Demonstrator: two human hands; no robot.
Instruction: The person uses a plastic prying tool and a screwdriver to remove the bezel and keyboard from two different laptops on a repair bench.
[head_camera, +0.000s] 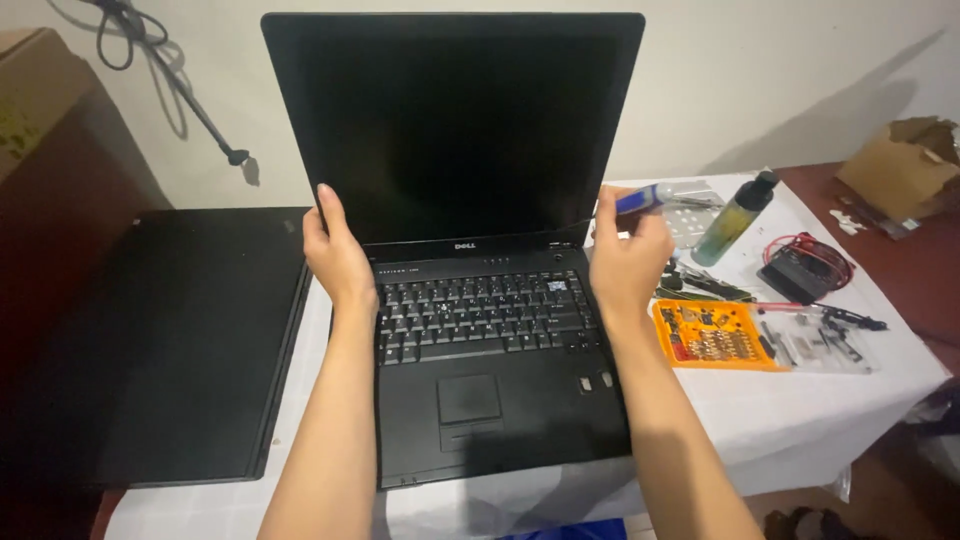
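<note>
A black laptop (470, 400) stands open on a white-covered table (800, 420), its dark screen (455, 125) upright. My left hand (335, 255) grips the lower left edge of the screen. At the screen's lower right edge is my right hand (628, 262), which holds a blue-handled screwdriver (645, 198) between its fingers.
A flat black laptop lid or panel (170, 340) lies left of the laptop. To the right are an orange tray of screwdriver bits (712, 335), a clear lid with small parts (820, 345), a green spray bottle (735, 218), a black pack with red wires (805, 265) and a cardboard box (900, 165).
</note>
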